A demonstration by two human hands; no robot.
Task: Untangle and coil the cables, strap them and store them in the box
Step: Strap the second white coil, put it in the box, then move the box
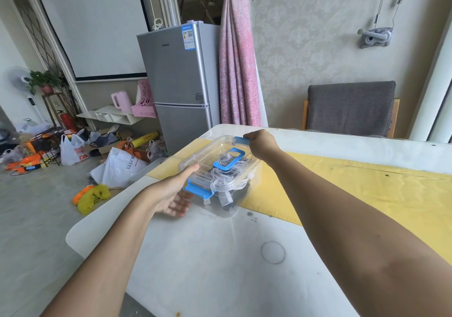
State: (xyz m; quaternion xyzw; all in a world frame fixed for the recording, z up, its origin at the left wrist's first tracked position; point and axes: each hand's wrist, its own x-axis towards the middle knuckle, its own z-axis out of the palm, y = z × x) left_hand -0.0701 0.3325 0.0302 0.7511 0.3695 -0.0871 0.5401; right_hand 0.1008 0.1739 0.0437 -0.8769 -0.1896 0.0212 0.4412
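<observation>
While both of my hands are on the box (203,154), it sits on the counter (220,255) near the far left corner, partly over the edge of a yellow mat (342,182). Its clear lid is on, with 1 blue handle (228,159) lying flat in the middle. Through the plastic I can see white cables (223,176) bundled inside, along with a few plugs near the bottom wall.

My left hand (171,194) is at the near end of the box, palm turned up and fingers spread loosely. Its thumb lies along the lid's rim, and its fingers reach below the near latch (195,189), which is blue. I cannot tell whether those fingers press the latch or only touch it.

My right hand (259,143) is at the opposite end, knuckles toward me, fingers curled over the far latch (241,140) and pinching it. So the box lies between the 2 hands, lengthwise from one to the other.

Beyond the counter stand a grey fridge (178,77), a pink curtain (237,72) and a grey chair (349,106).
</observation>
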